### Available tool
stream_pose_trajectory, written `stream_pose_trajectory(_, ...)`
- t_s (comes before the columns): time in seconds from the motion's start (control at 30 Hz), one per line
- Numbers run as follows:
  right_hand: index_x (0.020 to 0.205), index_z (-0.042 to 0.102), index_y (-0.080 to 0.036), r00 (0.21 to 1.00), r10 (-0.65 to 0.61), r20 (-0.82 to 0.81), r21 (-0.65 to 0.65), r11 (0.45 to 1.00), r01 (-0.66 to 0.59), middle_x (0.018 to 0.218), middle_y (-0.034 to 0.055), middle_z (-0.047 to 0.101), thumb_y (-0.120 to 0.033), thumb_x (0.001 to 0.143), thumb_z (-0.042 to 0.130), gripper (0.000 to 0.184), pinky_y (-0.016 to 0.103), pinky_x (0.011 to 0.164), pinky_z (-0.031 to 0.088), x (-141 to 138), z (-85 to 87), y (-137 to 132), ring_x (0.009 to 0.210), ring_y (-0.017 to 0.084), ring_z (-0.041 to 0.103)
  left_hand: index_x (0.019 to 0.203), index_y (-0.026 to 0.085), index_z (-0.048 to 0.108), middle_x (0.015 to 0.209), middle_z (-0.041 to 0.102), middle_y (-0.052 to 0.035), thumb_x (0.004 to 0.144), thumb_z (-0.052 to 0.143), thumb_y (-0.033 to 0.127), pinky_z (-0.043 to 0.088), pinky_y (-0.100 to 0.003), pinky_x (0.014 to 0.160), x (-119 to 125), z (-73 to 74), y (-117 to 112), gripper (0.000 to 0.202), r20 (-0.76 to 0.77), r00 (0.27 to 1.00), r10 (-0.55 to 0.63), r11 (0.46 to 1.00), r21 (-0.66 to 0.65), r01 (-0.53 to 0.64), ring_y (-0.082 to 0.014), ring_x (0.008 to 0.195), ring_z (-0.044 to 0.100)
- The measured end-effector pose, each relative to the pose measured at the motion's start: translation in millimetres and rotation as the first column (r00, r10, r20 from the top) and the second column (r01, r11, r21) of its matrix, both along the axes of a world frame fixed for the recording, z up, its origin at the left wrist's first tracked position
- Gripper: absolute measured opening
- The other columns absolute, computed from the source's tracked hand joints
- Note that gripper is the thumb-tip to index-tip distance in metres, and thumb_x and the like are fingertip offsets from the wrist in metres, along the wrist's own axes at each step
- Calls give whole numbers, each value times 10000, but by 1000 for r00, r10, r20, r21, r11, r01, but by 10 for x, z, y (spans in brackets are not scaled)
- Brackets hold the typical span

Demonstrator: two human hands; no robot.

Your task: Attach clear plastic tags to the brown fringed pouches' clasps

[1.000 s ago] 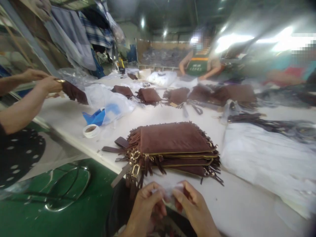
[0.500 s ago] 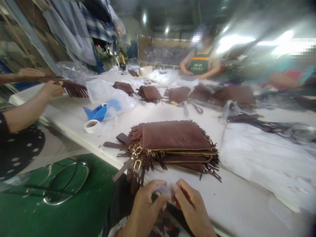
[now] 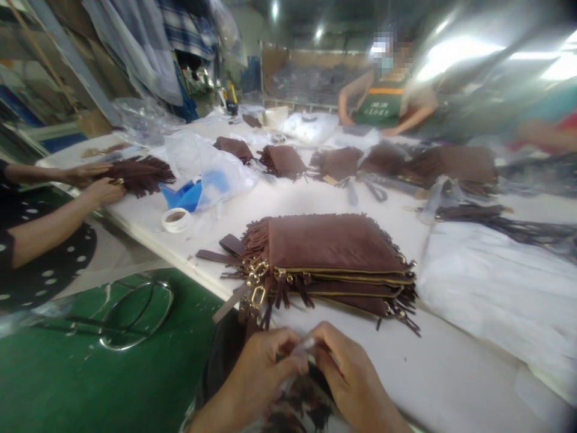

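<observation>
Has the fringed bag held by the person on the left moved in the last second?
Yes. The fringed bag has come down onto the white table; against the roll of tape, it hung lifted above the surface before.

Long white table (image 3: 148, 219), green floor (image 3: 90, 385), bright ceiling lights (image 3: 455, 54).

The small clear piece (image 3: 303, 347) pinched between the left hand (image 3: 264, 376) and the right hand (image 3: 349, 379) is too blurred to identify, and both wrists are cut off by the bottom edge. The right end of the worktop (image 3: 455, 373) and the white sheets (image 3: 500, 294) there smear into blur, and the faces of the people beyond are pixelated.
</observation>
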State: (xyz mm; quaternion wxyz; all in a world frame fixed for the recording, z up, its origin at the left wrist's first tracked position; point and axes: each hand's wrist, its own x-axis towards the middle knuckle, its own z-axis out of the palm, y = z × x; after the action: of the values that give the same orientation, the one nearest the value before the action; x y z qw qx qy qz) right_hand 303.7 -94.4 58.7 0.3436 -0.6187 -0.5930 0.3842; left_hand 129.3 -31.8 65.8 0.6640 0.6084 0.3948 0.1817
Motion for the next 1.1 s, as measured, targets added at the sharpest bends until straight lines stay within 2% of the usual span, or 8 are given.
stream_pose_trajectory(0.13,995,567,-226,967,-133,-219,-121,987,109,854,-4,633,-309,938,498,122,247,707,433,-37,-88,-3,780,157,582,699,147,633,633,654,-15,819,650,310,398,-221,576,-18,-78,-13,204,59,987,152,976,-164,-140,-140,584,547)
stream_pose_trajectory(0.27,1178,512,-216,822,-330,-463,-225,941,251,926,29,642,-449,909,557,359,251,684,468,-163,-183,-60,762,159,576,685,136,636,666,679,-62,837,659,448,413,-230,569,-58,-212,-3,347,123,967,222,950,-250,-186,-147,583,556)
stream_pose_trajectory(0.4,1160,524,-214,709,-376,-597,-286,925,249,775,-3,628,-566,838,629,488,241,618,467,-300,-113,-37,685,155,571,705,137,636,653,670,-49,823,693,442,433,-230,585,-36,-258,-24,332,142,955,259,941,-259,-217,-139,574,556)
stream_pose_trajectory(0.57,741,556,-191,814,-392,-429,-308,910,276,587,-29,570,-539,803,669,371,206,525,385,-354,-87,122,552,118,494,697,136,601,666,675,-48,722,806,413,459,-232,608,-33,-217,-24,346,209,915,344,900,-351,-259,-151,617,589)
stream_pose_trajectory(0.7,788,592,-187,833,-334,-442,-266,935,233,589,-31,561,-504,838,624,323,215,538,380,-377,-107,201,560,125,491,714,152,543,690,677,-50,664,846,463,417,-217,502,-151,-395,18,437,272,888,371,858,-465,-216,-130,528,562)
stream_pose_trajectory(0.83,863,622,-197,877,-231,-422,-241,961,137,604,-36,534,-461,868,583,267,228,559,379,-421,-49,235,573,135,483,731,152,542,682,663,-40,604,882,477,417,-223,520,-275,-576,10,487,257,883,392,878,-391,-276,-143,562,579)
stream_pose_trajectory(0.93,901,639,-210,911,-184,-370,-241,966,97,620,-37,521,-442,878,566,244,229,568,378,-453,-4,260,595,144,486,750,147,541,663,638,-16,614,881,453,408,-214,542,-308,-517,-22,476,221,893,392,890,-338,-307,-137,595,564)
stream_pose_trajectory(1.1,846,637,-215,942,-188,-278,-202,970,134,687,-19,565,-441,888,567,240,218,577,395,-494,5,257,655,150,529,810,133,567,671,639,-23,639,856,471,407,-213,516,-307,-390,11,476,216,907,361,892,-362,-269,-131,564,537)
